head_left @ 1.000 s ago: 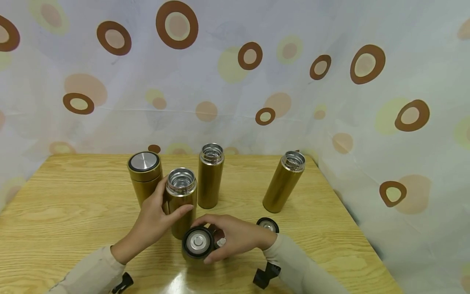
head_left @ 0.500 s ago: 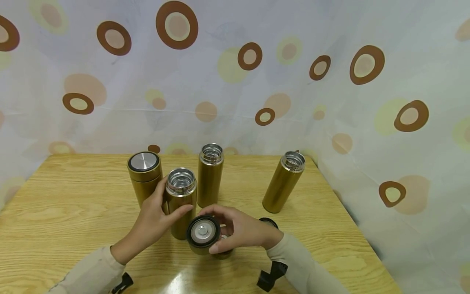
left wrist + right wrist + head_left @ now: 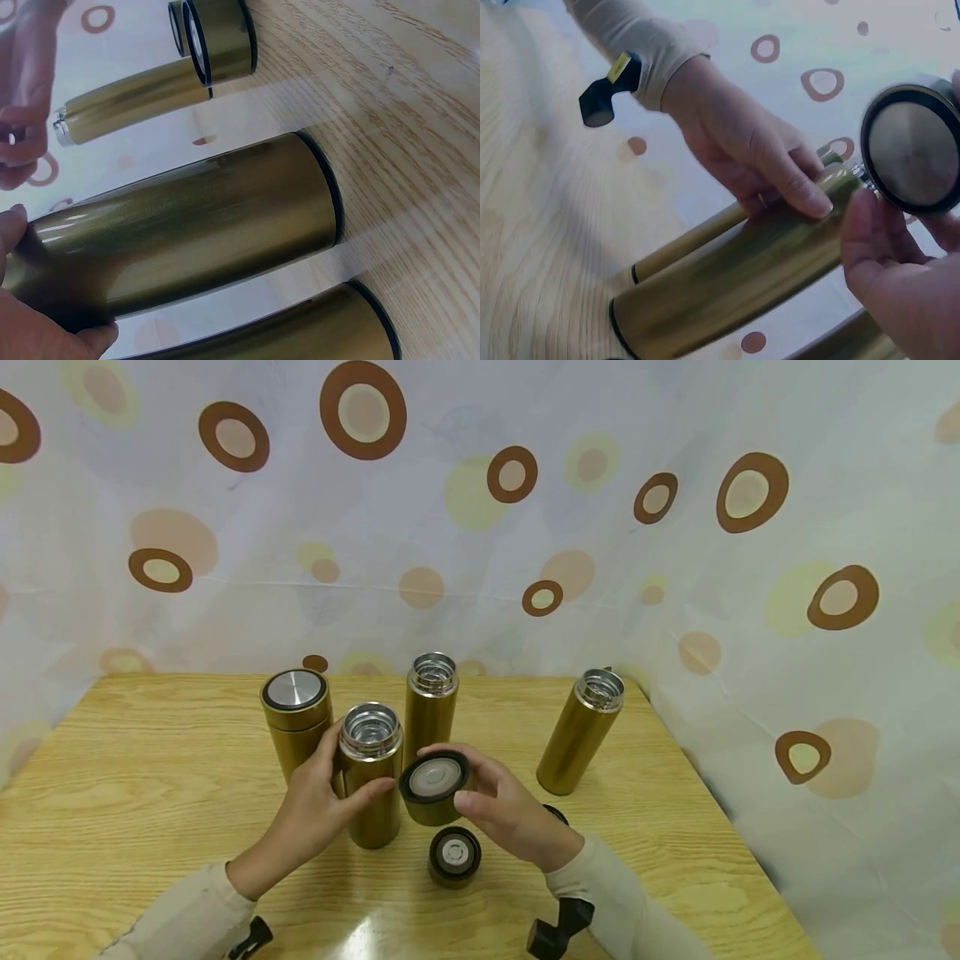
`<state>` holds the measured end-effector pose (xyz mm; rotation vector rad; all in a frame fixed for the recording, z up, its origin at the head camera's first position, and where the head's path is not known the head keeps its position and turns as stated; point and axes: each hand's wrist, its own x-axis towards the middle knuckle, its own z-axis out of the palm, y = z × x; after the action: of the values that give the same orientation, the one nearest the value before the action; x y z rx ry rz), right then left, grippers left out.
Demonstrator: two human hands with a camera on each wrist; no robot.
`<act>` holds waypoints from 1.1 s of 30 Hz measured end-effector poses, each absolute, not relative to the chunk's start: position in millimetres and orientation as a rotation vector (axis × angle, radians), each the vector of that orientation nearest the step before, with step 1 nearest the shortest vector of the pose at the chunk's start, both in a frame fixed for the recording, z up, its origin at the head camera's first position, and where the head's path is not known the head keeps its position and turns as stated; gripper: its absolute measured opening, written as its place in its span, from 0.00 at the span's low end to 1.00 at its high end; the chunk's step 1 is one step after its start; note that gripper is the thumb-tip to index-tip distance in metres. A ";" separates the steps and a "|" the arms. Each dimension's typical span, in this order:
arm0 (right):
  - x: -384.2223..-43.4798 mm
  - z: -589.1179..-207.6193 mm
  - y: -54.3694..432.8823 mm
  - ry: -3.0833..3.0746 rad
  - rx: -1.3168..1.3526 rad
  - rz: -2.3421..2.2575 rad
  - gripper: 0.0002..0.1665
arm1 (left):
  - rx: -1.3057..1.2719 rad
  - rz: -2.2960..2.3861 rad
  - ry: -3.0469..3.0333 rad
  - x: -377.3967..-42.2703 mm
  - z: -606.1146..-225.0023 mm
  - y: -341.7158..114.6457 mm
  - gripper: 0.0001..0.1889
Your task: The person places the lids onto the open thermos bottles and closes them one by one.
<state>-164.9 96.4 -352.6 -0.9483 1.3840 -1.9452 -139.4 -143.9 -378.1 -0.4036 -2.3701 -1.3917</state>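
Observation:
My left hand (image 3: 315,802) grips an upright gold thermos bottle (image 3: 372,814) around its upper body; the steel mouth is uncovered. In the left wrist view the same thermos bottle (image 3: 210,225) lies across the middle, its base on the wood. My right hand (image 3: 517,818) holds a gold thermos lid (image 3: 433,814) between thumb and fingers, raised beside the bottle. The lid tilts, its dark-ringed underside upward; the right wrist view shows its brushed metal top (image 3: 915,154). Beneath that hand, a second lid (image 3: 454,853) sits underside up on the table.
A capped thermos (image 3: 295,718) stands just left of the gripped one. Two uncapped thermoses, one behind (image 3: 429,722) and one farther right (image 3: 577,739), stand on the wooden table (image 3: 150,760). A third lid (image 3: 556,812) is mostly hidden by my right wrist. Patterned sheeting (image 3: 450,543) encloses the back.
My right hand has lifted the lid up and slightly right, away from the table, uncovering the second lid below. My left hand and its thermos bottle have stayed in place.

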 end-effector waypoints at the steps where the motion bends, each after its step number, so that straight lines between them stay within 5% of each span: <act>1: -164.4 -350.8 96.1 1.375 -0.930 -1.978 0.36 | -0.403 -1.393 -2.372 -139.5 -378.2 -143.9 0.47; 16: -174.5 -328.9 88.4 1.309 -0.870 -2.209 0.42 | -0.384 -1.394 -2.399 -140.0 -377.4 -145.0 0.47; 25: -192.7 -302.6 79.9 1.781 -1.006 -2.083 0.49 | -0.385 -1.403 -2.413 -140.7 -377.5 -144.4 0.46; 33: -207.0 -281.7 63.8 2.347 -1.491 -1.617 0.29 | -0.410 -1.392 -2.393 -139.8 -377.2 -145.1 0.46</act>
<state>-207.0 63.8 -281.7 -1.4907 2.3473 -1.6169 -139.8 -145.1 -377.2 -0.4100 -2.3928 -1.3919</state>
